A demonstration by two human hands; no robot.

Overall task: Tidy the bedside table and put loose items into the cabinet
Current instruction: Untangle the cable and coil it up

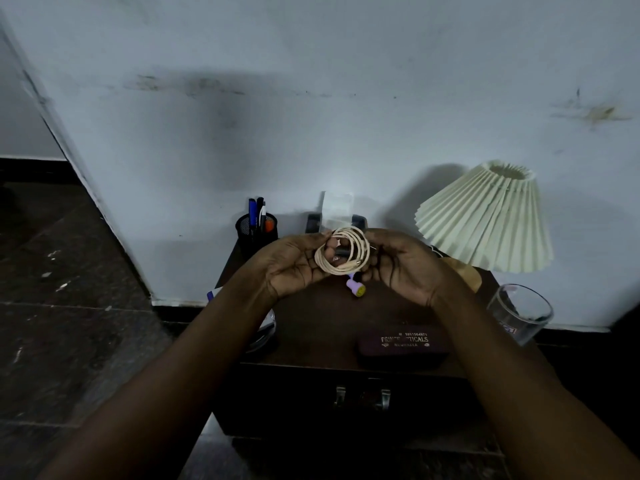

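Note:
A cream cable (341, 251) wound into a coil is held in the air above the dark bedside table (322, 323). My left hand (294, 265) pinches the coil's left side and my right hand (405, 265) grips its right side. Under the coil a small purple and yellow item (356, 288) lies on the tabletop. A dark glasses case (403, 346) with printed lettering lies near the table's front edge. The cabinet doors (294, 400) below, with two metal handles (362, 398), are closed.
A black mesh pen holder (256, 226) with pens stands at the back left. A pleated cream lamp (488, 220) stands at the back right, and an empty glass (519, 313) sits on the right edge. A dark object with a white paper (337, 211) is against the wall.

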